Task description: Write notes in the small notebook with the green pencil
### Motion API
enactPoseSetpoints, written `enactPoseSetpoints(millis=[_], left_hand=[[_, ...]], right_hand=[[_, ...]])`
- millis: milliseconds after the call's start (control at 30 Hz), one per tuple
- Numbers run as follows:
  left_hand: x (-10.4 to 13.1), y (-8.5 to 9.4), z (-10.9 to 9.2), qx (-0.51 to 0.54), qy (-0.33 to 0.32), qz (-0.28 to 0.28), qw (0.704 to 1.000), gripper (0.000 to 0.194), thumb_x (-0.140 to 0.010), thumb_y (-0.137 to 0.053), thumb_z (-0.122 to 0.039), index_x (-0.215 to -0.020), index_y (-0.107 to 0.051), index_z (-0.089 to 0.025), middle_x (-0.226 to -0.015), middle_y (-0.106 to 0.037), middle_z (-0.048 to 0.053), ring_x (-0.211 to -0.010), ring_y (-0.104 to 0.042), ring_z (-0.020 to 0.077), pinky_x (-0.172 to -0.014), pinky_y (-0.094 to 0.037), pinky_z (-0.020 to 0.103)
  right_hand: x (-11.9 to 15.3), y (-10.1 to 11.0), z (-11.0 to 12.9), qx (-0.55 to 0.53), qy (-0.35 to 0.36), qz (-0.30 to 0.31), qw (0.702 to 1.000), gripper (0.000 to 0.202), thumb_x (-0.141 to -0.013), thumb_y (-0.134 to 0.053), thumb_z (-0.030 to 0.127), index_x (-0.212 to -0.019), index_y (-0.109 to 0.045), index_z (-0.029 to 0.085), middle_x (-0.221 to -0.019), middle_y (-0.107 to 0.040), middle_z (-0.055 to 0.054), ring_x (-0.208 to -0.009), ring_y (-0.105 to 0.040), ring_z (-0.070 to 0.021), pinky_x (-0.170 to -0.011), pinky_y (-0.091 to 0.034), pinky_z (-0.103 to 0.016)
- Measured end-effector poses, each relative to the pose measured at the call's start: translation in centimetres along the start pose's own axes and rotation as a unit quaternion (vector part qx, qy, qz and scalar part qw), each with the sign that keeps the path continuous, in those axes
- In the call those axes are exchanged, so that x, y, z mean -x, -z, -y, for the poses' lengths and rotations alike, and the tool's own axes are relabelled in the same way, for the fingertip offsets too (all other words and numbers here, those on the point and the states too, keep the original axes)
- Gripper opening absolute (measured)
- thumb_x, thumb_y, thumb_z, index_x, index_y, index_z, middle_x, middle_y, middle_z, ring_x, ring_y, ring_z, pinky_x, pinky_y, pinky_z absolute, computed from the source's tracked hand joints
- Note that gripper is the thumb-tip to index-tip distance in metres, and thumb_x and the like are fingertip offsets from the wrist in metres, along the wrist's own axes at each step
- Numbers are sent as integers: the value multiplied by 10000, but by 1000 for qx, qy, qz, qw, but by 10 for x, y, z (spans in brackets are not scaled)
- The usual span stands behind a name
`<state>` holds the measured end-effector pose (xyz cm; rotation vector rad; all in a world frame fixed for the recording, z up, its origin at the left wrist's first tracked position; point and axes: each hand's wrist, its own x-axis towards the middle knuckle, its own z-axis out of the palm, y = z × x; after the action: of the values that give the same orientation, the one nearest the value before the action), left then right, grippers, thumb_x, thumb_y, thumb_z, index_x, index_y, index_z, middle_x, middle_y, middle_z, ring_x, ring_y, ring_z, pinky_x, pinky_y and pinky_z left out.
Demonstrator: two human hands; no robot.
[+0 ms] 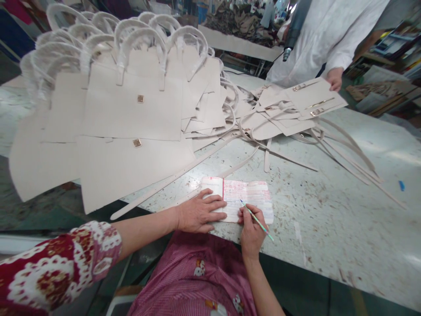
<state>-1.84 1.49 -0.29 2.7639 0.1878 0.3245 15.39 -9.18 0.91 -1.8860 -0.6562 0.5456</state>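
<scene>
A left hand (199,213) lies spread over a notebook (234,195), likely light, floppy, best held by its edges; the right hand (252,230) pinches a pen (260,224).

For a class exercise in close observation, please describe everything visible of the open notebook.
The notebook lies open near the front edge of the scuffed table. Its thin, whitish pages look like paper. Reddish and bluish writing, too small to read, covers much of the right page; a red strip runs near the fold. The left hand rests spread over the left page, hiding part of it. The right hand holds a green pen, its tip at the right page.
</scene>
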Motion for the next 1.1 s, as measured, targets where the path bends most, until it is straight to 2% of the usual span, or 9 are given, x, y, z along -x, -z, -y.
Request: enactPoseSetpoints(millis=[133, 300, 633, 767, 900, 1100], left_hand=[[0, 0, -1, -4, -3, -14, 1000, 426, -792, -516, -408, -1192, -478, -268, -1319, -460, 62, -1194, -382, 255, -1020, -196, 463], [-1, 2, -1, -2, -6, -5, 1000, 420, -808, -490, -413, -1200, -463, -262, -1320, -458, 74, -1203, -364, 249, -1012, -176, 468], [0, -2, 1, 1, -3, -9, 1000, 415, -810, -487, -415, -1196, -463, -268, -1324, -452, 66, -1209, -358, 252, -1021, -166, 468], [0, -2, 0, 0, 0, -11, 1000, 424, -799, -501, -410, -1199, -465, -273, -1317, -460, 66, -1203, -367, 254, -1025, -174, 467], [0, 0, 0, 2, -4, -11, 1000, 429, -797, -501, -407, -1199, -466, -262, -1315, -462, 72, -1198, -370, 257, -1027, -172, 466], [0, 3, -2, 3, -3, 0, 1000, 405, -815, -477, -402, -1196, -464, -263, -1309, -469, 75, -1201, -363, 253, -1019, -161, 468]], right_hand=[[0, 1, -1, 31, 35, 19, 999, 278, -790, -562, 392, -897, -620, 142, -651, -615, -14, -572, -546, -137, -578, -440, -256], [-1, 2, -6, 46, 36, 30, 998, 305, -767, -581, 419, -892, -628, 144, -761, -643, -47, -706, -583, -184, -676, -450, -302], [-1, 0, -4, 18, 27, 3, 999, 270, -775, -576, 386, -883, -600, 139, -675, -608, -11, -575, -552, -132, -565, -443, -245], [0, -1, -1, -21, -4, -7, 1000, 299, -805, -546, 400, -933, -596, 134, -743, -628, -31, -583, -560, -124, -561, -458, -242], [2, -2, -1, -33, -4, -3, 999, 297, -827, -521, 401, -950, -593, 140, -832, -642, -57, -623, -584, -132, -585, -474, -254], [2, -2, 0, -30, -10, -7, 999, 297, -823, -521, 405, -941, -588, 141, -816, -643, -51, -612, -587, -129, -579, -471, -253]])
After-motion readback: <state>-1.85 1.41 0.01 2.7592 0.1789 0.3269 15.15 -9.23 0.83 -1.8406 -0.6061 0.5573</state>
